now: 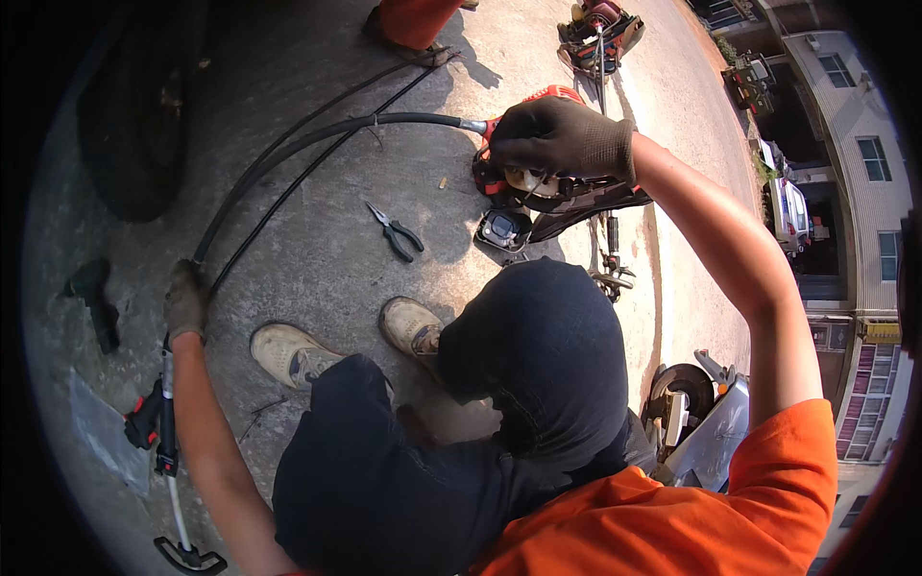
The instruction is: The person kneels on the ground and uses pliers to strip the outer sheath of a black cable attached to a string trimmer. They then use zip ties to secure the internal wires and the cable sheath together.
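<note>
My left hand (186, 300), gloved, grips a black flexible shaft (327, 132) at the lower end of its long arc, beside a second thinner black cable. The shaft's upper end has a silver fitting that meets a red-and-black engine unit (552, 93). My right hand (557, 136), in a dark glove, is curled over that unit, partly hiding it; what its fingers hold is hidden. Pliers (389, 226) lie open on the concrete between my hands, near a small grey-and-black device (499, 228). A pole tool (171, 451) with a loop handle extends below my left hand.
A green power drill (96, 305) and a clear plastic bag (104, 437) lie at left, near a tyre (134, 144). A co-worker's orange leg (413, 19) stands at the top, another machine (600, 34) beyond. A scooter (701, 422) is at right, with a building (869, 250) behind.
</note>
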Demonstrator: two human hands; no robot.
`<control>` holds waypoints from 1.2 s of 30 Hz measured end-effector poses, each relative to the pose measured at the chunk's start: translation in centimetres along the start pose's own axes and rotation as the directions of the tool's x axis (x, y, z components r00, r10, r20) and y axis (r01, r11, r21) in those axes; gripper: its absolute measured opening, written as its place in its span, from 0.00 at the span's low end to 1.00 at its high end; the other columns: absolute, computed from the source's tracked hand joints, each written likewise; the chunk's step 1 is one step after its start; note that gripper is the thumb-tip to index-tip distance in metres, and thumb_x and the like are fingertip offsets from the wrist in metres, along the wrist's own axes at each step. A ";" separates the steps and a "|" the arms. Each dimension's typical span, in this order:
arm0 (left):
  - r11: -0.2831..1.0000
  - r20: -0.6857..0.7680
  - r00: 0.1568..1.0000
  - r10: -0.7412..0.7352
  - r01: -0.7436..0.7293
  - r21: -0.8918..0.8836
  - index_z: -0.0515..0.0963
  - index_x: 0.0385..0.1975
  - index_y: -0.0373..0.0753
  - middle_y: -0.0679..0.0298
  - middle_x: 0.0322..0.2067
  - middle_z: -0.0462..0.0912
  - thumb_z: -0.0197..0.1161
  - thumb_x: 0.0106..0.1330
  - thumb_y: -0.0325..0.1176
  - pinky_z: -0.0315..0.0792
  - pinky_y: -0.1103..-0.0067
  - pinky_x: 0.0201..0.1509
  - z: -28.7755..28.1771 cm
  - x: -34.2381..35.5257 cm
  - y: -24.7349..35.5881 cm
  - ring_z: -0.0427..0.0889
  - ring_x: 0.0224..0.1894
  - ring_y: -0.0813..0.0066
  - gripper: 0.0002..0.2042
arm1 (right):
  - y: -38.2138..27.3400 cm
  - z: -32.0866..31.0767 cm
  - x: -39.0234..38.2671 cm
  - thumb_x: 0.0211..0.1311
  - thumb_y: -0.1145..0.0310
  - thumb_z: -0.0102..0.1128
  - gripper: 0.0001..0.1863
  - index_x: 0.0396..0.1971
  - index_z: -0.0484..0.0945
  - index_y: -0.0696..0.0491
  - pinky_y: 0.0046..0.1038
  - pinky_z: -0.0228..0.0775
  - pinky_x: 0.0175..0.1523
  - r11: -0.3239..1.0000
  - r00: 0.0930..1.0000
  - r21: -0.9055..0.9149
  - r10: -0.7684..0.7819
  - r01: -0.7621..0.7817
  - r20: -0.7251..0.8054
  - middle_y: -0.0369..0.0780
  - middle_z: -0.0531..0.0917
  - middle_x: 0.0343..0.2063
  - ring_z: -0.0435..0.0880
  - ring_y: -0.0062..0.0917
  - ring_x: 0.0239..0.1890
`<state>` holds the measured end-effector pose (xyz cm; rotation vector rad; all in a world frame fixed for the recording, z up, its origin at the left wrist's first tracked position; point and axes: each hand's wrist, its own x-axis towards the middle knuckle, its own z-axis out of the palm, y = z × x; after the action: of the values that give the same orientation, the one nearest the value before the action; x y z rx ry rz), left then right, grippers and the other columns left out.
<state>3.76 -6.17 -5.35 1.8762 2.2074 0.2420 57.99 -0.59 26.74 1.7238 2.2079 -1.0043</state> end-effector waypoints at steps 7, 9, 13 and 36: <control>0.967 0.065 0.990 0.129 -0.140 0.213 0.79 0.50 0.43 0.53 0.50 0.83 0.57 0.67 0.33 0.79 0.59 0.52 -0.5 0.3 0.8 0.84 0.50 0.49 0.13 | -10.3 18.8 18.5 0.68 0.54 0.60 0.21 0.54 0.79 0.50 0.38 0.76 0.57 0.963 0.941 -0.086 -0.227 0.255 0.251 0.47 0.85 0.45 0.85 0.39 0.50; 0.925 0.017 0.997 0.076 -0.077 0.372 0.79 0.49 0.43 0.53 0.48 0.83 0.59 0.67 0.33 0.80 0.63 0.52 -1.1 0.4 4.1 0.85 0.50 0.54 0.12 | -11.2 23.1 22.5 0.65 0.53 0.63 0.25 0.58 0.77 0.49 0.40 0.73 0.61 0.878 0.890 -0.190 -0.454 0.438 -0.043 0.47 0.82 0.52 0.82 0.39 0.56; 0.959 0.075 0.991 -0.107 0.083 0.272 0.79 0.46 0.41 0.51 0.42 0.85 0.57 0.69 0.33 0.82 0.64 0.49 -2.1 -1.3 5.1 0.88 0.45 0.53 0.10 | -16.8 27.1 28.2 0.62 0.53 0.66 0.33 0.65 0.71 0.47 0.46 0.66 0.68 0.532 0.569 -0.567 -0.812 0.629 -0.131 0.45 0.80 0.56 0.78 0.41 0.61; 0.862 0.143 0.878 -0.458 0.477 -0.172 0.81 0.47 0.40 0.48 0.40 0.87 0.55 0.73 0.49 0.77 0.56 0.49 1.9 -6.5 2.7 0.86 0.44 0.47 0.19 | -21.2 31.8 34.7 0.66 0.52 0.61 0.30 0.68 0.71 0.41 0.46 0.73 0.60 0.380 0.551 -0.431 -0.732 0.818 0.401 0.45 0.82 0.50 0.83 0.43 0.52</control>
<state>7.87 -12.21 -5.97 1.1718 2.3827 0.2655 19.19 6.02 -6.63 0.2386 2.8275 -0.3932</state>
